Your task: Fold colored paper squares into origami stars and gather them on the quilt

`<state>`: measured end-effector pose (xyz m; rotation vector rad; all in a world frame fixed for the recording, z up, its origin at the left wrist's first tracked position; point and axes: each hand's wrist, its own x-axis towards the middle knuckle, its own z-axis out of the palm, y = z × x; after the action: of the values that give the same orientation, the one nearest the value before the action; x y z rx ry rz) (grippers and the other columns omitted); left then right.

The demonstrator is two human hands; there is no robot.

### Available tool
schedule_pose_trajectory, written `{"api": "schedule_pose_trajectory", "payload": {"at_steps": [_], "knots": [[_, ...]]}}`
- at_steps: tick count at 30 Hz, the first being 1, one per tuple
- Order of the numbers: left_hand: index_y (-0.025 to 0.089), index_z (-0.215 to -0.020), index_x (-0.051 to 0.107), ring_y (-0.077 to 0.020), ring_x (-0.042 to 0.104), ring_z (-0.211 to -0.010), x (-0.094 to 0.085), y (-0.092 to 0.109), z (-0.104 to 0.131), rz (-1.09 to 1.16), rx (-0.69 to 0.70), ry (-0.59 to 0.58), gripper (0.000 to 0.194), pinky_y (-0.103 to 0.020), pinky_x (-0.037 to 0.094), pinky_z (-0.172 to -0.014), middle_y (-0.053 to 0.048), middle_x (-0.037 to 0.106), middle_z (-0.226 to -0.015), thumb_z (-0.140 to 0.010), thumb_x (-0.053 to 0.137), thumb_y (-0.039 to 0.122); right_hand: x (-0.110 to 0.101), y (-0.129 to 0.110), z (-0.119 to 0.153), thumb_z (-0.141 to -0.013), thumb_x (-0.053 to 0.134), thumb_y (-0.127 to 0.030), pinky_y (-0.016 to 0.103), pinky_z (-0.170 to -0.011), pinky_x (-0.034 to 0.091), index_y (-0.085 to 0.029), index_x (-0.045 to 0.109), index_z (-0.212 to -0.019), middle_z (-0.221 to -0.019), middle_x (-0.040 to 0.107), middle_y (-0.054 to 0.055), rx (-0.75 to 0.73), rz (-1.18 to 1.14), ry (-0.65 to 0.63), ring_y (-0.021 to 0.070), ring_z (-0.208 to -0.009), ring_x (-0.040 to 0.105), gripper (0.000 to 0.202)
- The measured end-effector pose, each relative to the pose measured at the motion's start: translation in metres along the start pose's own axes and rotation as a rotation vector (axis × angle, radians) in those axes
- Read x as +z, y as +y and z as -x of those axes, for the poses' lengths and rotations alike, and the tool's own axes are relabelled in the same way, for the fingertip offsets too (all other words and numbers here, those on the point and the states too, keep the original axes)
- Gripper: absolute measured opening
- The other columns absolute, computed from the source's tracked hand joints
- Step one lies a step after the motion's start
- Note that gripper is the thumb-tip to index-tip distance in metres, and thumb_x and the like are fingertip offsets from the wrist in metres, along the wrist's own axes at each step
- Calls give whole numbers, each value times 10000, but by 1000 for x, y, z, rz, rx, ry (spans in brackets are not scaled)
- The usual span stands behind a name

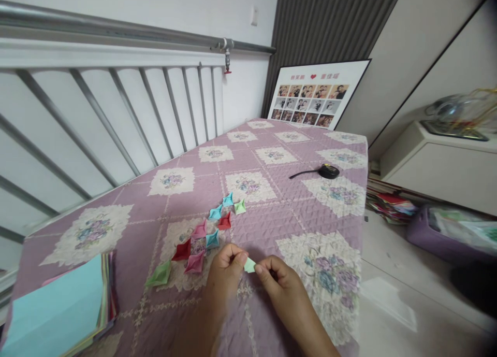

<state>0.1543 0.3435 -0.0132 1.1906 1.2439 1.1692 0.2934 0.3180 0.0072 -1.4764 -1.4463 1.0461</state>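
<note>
Both hands meet over the near edge of the bed. The left hand (227, 266) has its fingers curled in, thumb and forefinger pressed onto one end of a small pale green folded paper (249, 265); the right hand (276, 276) pinches the other end between thumb and fingertips. The paper is held just above the quilt, between the two hands, mostly hidden by the fingers, so its exact shape cannot be told.

Judging from this grip, the step in hand is a fold or crease on a small piece, partway to the shape of the finished ones. The next move seems to call for a firm, even pinch along the edge, with both hands keeping the corners lined up so the small paper does not slip.

Just beyond the hands lie the finished folded paper boats (202, 235), scattered in a loose line on the quilted purple bedspread (272, 217): red, pink, teal and green ones, some touching, some apart. To the left, at the near corner, sits a stack of coloured paper sheets (66, 308) with a light blue sheet on top. Farther off on the bedspread rests a black tape measure (328, 171) with its strap trailing left.
</note>
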Motion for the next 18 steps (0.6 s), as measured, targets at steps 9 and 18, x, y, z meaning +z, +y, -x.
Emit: {"api": "schedule_pose_trajectory", "payload": {"at_steps": [9, 18], "knots": [[171, -866, 628, -93, 446, -528, 7, -5, -2, 214, -152, -91, 234, -206, 334, -507, 51, 527, -610, -736, 616, 365, -1, 3, -1, -778, 538, -458, 234, -528, 274, -211, 426, -607, -571, 352, -62, 141, -174, -10, 109, -553, 314, 320], [164, -923, 645, -113, 522, -591, 4, -8, 6, 343, -127, -246, 219, -232, 403, -586, 8, 597, -656, -806, 606, 346, -5, 10, 4, -806, 552, -482, 235, -530, 272, -205, 443, -616, -547, 391, -60, 274, -483, -30, 103, -538, 318, 353]]}}
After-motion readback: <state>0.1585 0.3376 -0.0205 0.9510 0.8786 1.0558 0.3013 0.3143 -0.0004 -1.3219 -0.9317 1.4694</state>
